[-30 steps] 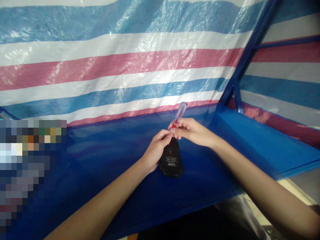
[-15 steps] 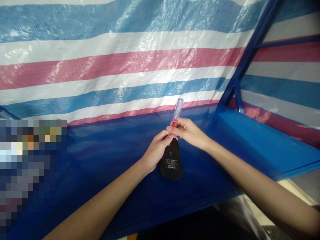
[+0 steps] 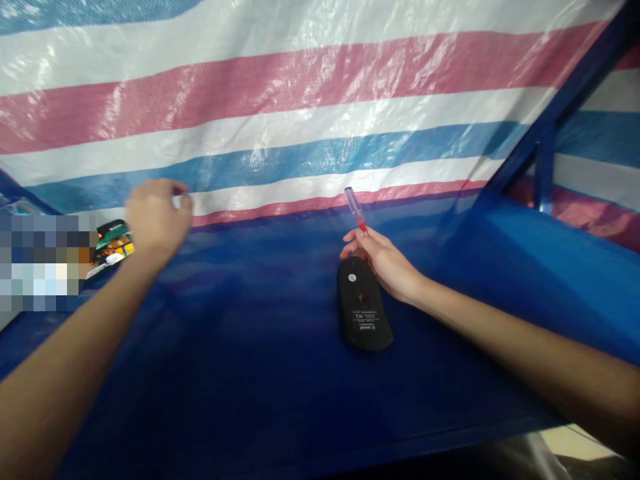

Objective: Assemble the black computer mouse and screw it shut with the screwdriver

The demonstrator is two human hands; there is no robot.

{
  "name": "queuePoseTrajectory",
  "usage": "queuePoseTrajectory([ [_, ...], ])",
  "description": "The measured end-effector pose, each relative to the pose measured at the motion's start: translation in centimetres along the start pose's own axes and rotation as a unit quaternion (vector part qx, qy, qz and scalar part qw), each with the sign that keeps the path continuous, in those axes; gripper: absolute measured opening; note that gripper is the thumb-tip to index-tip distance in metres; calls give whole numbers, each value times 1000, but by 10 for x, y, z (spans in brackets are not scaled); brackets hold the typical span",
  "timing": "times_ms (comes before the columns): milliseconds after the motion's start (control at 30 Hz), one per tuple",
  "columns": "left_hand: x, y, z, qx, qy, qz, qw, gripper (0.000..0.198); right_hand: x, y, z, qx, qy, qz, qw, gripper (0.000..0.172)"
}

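Observation:
A black computer mouse [image 3: 363,310] lies upside down on the blue table [image 3: 250,347], its underside label showing. My right hand [image 3: 384,260] rests at the mouse's far end and is closed on a small screwdriver [image 3: 355,209] with a clear handle and red collar, held nearly upright. My left hand [image 3: 156,217] is raised far to the left, away from the mouse, with its fingers curled inward; whether it holds anything is hidden. It hovers near a colourful packet [image 3: 113,245] at the left edge.
A striped blue, white and pink tarpaulin [image 3: 300,100] hangs as a wall behind the table. A blue metal frame post [image 3: 550,127] rises at the right. A blurred patch [image 3: 40,273] covers things at the far left.
My left hand has let go of the mouse and swung far left toward the packet. The mouse now lies flat. The view has shifted down and left; my right hand still holds the screwdriver.

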State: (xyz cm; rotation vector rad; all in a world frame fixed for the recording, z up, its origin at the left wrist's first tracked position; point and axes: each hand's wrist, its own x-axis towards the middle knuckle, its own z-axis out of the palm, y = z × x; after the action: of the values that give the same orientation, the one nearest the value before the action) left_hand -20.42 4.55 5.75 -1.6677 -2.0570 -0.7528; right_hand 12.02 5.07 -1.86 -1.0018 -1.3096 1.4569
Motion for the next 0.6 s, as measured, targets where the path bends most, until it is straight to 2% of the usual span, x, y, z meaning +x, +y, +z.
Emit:
queuePoseTrajectory([
  [33, 9, -35, -7, 88, -20, -36, 995, 48, -1, 0, 0, 5, -1, 3, 1000, 26],
  [100, 13, -96, -16, 241, -94, -79, 963, 53, -1, -1, 1, 4, 1, 3, 1000, 25],
  [133, 9, -118, -19, 299, -143, -69, 941, 53, -1, 0, 2, 1, 3, 0, 1000, 25],
  [200, -7, -148, -19, 380, -181, -55, 905, 53, -1, 1, 2, -2, 5, -5, 1000, 26],
  [267, -25, -160, -17, 418, -207, -35, 884, 55, -1, 2, 1, -4, 2, -9, 1000, 27],
  [367, -45, -161, -16, 424, -211, -22, 880, 57, -1, 2, 1, -11, -3, -12, 1000, 27],
  [533, -45, -157, -21, 397, -254, -30, 882, 60, -2, 2, 3, -13, 0, -10, 1000, 27],
  [600, -40, -157, -21, 358, -262, -41, 896, 62, -2, 1, 3, -10, 5, -11, 1000, 27],
])
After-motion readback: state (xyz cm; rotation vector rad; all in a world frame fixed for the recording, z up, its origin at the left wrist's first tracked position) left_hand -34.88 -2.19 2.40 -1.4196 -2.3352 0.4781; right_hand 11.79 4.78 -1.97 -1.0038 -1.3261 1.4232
